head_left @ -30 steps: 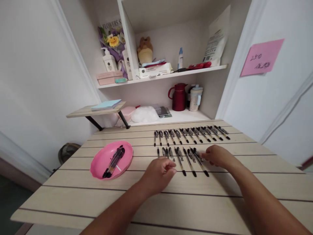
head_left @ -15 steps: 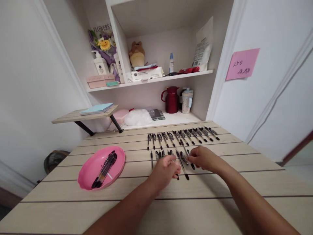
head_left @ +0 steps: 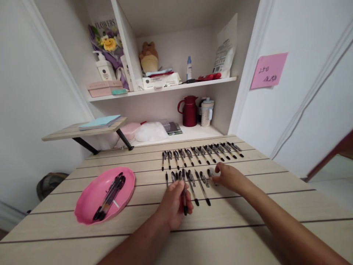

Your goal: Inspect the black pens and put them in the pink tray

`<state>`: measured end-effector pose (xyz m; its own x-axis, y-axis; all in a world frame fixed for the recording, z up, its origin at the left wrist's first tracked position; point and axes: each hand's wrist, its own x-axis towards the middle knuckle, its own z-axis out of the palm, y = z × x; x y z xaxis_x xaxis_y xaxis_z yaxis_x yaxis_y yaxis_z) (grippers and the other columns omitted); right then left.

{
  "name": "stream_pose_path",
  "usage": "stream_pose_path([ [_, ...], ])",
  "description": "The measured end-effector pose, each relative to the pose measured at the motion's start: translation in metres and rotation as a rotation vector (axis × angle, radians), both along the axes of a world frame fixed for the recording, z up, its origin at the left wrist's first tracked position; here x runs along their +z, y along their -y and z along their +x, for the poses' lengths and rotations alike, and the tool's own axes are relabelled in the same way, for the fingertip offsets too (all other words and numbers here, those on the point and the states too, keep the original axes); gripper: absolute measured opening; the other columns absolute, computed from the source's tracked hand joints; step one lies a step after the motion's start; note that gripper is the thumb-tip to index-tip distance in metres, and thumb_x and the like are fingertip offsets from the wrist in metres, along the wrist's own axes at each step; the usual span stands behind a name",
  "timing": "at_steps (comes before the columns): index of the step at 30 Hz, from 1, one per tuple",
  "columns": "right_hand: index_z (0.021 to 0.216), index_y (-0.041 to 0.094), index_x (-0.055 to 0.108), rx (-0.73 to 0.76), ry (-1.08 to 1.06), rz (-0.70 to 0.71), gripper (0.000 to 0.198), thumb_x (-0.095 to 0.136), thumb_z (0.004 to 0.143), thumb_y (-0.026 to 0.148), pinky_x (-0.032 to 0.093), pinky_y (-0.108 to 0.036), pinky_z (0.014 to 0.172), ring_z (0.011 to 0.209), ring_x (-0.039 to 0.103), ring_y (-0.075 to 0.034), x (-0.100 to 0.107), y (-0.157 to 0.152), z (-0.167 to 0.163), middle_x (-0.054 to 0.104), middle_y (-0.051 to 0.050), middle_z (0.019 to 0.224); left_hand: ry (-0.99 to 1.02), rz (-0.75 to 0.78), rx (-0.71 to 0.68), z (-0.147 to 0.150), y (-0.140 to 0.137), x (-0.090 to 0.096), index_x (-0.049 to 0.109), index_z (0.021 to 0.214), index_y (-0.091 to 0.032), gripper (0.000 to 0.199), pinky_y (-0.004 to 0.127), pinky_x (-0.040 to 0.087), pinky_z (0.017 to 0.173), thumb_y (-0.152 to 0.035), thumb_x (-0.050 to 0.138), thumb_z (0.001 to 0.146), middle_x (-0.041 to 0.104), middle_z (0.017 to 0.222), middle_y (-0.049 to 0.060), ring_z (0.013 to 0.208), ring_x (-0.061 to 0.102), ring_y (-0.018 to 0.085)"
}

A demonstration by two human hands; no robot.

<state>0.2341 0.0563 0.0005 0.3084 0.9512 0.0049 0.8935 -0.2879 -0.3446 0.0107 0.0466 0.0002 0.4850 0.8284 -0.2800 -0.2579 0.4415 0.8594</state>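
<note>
My left hand [head_left: 176, 202] is closed around a pen [head_left: 184, 197] held upright-slanting, its dark end toward me. Beyond it to the right, my right hand [head_left: 227, 177] has bent fingers pinching a clear pen cap [head_left: 211, 173] with a black end, low at the table; the fingers partly cover it. Another loose cap [head_left: 204, 179] lies just left of that. Uncapped pens, such as one pen [head_left: 203, 188], lie between my hands with more caps in a near row, partly hidden by my left hand. Farther back is a row of pens [head_left: 189, 157] with caps beside them.
A pink scalloped bowl [head_left: 79, 206] at the left holds several black pens [head_left: 111, 197]. Behind it a small raised shelf [head_left: 60, 133] bears blue paper [head_left: 100, 122]. A red jug [head_left: 189, 111] and a tumbler [head_left: 206, 113] stand in the cabinet at the back.
My left hand has turned palm up and come nearer, now with a pen in it. The pen at my right hand has gone from there; that hand now pinches a cap.
</note>
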Motion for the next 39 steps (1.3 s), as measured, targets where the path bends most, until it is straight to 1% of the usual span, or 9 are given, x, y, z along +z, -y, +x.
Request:
stream_pose_path([
  [2, 0.091, 0.015, 0.052, -0.005, 0.024, 0.002, 0.034, 0.059, 0.065, 0.035, 0.036, -0.028, 0.060, 0.079, 0.059, -0.024, -0.014, 0.001, -0.005, 0.064, -0.012, 0.083, -0.026, 0.027, -0.017, 0.001, 0.003, -0.004, 0.045, 0.078, -0.018, 0.034, 0.018, 0.026, 0.033, -0.051, 0.052, 0.074, 0.048, 0.052, -0.007, 0.031, 0.038, 0.005],
  [5, 0.095, 0.015, 0.051, 0.003, 0.028, -0.014, 0.031, 0.055, 0.066, 0.022, 0.035, -0.028, 0.061, 0.079, 0.059, -0.024, -0.023, 0.004, -0.008, 0.063, -0.012, 0.082, -0.038, 0.061, -0.061, 0.004, 0.005, -0.009, 0.045, 0.078, -0.018, 0.034, 0.017, 0.025, 0.032, -0.050, 0.053, 0.073, 0.047, 0.051, -0.008, 0.030, 0.035, 0.003],
  [10, 0.084, 0.016, 0.057, 0.026, -0.123, -0.038, 0.025, 0.055, 0.061, 0.010, 0.035, -0.027, 0.057, 0.066, 0.058, -0.020, -0.006, 0.012, 0.009, 0.062, -0.006, 0.068, -0.024, 0.092, -0.148, 0.004, 0.006, -0.013, 0.046, 0.077, -0.017, 0.034, 0.016, 0.024, 0.031, -0.051, 0.050, 0.075, 0.047, 0.051, -0.007, 0.030, 0.037, 0.004],
  [12, 0.081, 0.017, 0.059, 0.022, -0.323, 0.012, 0.019, 0.059, 0.062, 0.016, 0.036, -0.026, 0.054, 0.057, 0.055, -0.016, 0.009, 0.017, 0.011, 0.059, -0.002, 0.062, -0.010, 0.097, -0.180, 0.004, 0.007, -0.013, 0.046, 0.077, -0.017, 0.034, 0.016, 0.024, 0.031, -0.051, 0.049, 0.076, 0.048, 0.051, -0.007, 0.030, 0.037, 0.004],
  [16, 0.078, 0.018, 0.062, 0.118, -0.962, 0.252, 0.021, 0.064, 0.067, 0.036, 0.033, -0.023, 0.047, 0.049, 0.048, -0.010, 0.031, 0.019, -0.006, 0.057, 0.002, 0.059, 0.006, 0.111, -0.214, 0.003, 0.012, -0.012, 0.047, 0.077, -0.017, 0.033, 0.016, 0.018, 0.030, -0.049, 0.049, 0.077, 0.048, 0.051, -0.007, 0.027, 0.030, 0.001],
  [20, 0.077, 0.019, 0.064, 0.177, -1.304, 0.369, 0.027, 0.072, 0.061, 0.039, 0.030, -0.021, 0.043, 0.047, 0.043, -0.006, 0.032, 0.016, -0.030, 0.059, 0.002, 0.065, 0.021, 0.107, -0.191, 0.003, 0.015, -0.009, 0.047, 0.077, -0.017, 0.034, 0.015, 0.012, 0.030, -0.051, 0.051, 0.076, 0.044, 0.048, -0.008, 0.027, 0.024, 0.000],
  [24, 0.074, 0.019, 0.064, 0.205, -1.358, 0.372, 0.023, 0.072, 0.062, 0.037, 0.032, -0.020, 0.045, 0.048, 0.043, -0.006, 0.023, 0.016, -0.039, 0.054, 0.004, 0.058, 0.021, 0.117, -0.174, 0.002, 0.014, -0.007, 0.047, 0.076, -0.017, 0.034, 0.015, 0.012, 0.030, -0.050, 0.051, 0.076, 0.043, 0.047, -0.008, 0.028, 0.023, 0.000],
  [32, 0.073, 0.017, 0.064, 0.231, -1.350, 0.273, 0.025, 0.072, 0.062, 0.038, 0.032, -0.020, 0.046, 0.049, 0.042, -0.006, 0.019, 0.022, -0.047, 0.055, 0.003, 0.063, -0.010, 0.147, -0.158, 0.002, 0.013, -0.007, 0.047, 0.076, -0.017, 0.029, 0.016, 0.014, 0.032, -0.046, 0.049, 0.078, 0.043, 0.047, -0.007, 0.029, 0.023, 0.001],
  [39, 0.064, 0.017, 0.058, 0.240, -1.288, 0.337, 0.025, 0.068, 0.066, 0.040, 0.031, -0.021, 0.049, 0.048, 0.040, -0.008, 0.013, 0.025, -0.055, 0.050, 0.004, 0.051, -0.124, 0.280, -0.043, 0.005, 0.019, -0.008, 0.047, 0.071, -0.018, 0.025, 0.017, 0.018, 0.035, -0.042, 0.052, 0.077, 0.042, 0.047, -0.007, 0.034, 0.026, 0.002],
])
